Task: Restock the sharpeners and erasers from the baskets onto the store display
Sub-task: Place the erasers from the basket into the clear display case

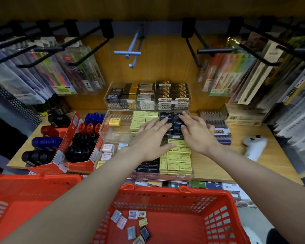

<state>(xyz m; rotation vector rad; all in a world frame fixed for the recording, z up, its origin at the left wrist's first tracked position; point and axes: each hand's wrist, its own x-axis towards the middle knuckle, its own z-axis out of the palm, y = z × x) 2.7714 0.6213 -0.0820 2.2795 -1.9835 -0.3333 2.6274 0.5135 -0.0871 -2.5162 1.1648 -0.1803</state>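
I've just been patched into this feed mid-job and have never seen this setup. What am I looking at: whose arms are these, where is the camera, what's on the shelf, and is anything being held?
There is no machine here. The two bare arms belong to a person, and the single picture comes from a wide-angle camera on their head, looking forward and down.

The left hand and right hand reach over a clear tray on the wooden shelf. Both rest, fingers mostly straight, on the black erasers in its right compartment. I cannot tell whether one is pinched. Beside them lie yellow erasers.

To the left, red boxes hold black, blue and red sharpeners. A white controller lies at the right.

Below, the red basket still contains a few loose erasers. Another basket sits at the left.
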